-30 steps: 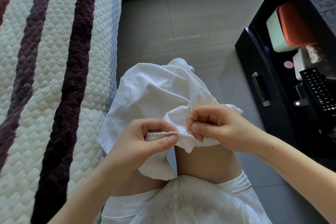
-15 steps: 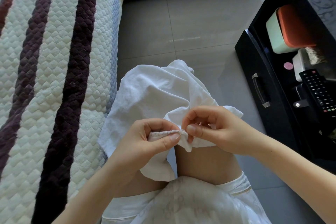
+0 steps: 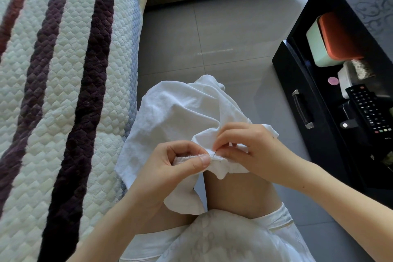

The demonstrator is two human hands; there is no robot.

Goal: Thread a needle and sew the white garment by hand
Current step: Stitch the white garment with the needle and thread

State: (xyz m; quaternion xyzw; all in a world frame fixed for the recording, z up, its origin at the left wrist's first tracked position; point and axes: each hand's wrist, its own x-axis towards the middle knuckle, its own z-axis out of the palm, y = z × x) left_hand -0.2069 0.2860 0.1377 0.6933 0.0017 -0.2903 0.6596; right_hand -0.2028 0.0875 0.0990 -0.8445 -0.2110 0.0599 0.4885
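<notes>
The white garment (image 3: 178,112) lies draped over my knees, its gathered hem raised between both hands. My left hand (image 3: 176,164) pinches the bunched hem between thumb and forefinger. My right hand (image 3: 253,147) sits just to its right, fingertips closed on a thin needle (image 3: 214,153) whose dark tip pokes into the hem beside my left thumb. The thread is too fine to make out.
A quilted cream cover with dark purple stripes (image 3: 63,91) fills the left. Grey floor tiles (image 3: 212,38) stretch ahead. On the right stands a black cabinet (image 3: 297,91) holding a green box with an orange lid (image 3: 331,38) and a remote control (image 3: 370,108).
My right hand shifted slightly left toward my left thumb, re-gripped, and now holds the needle steeper against the hem. My left hand keeps its pinch on the fabric.
</notes>
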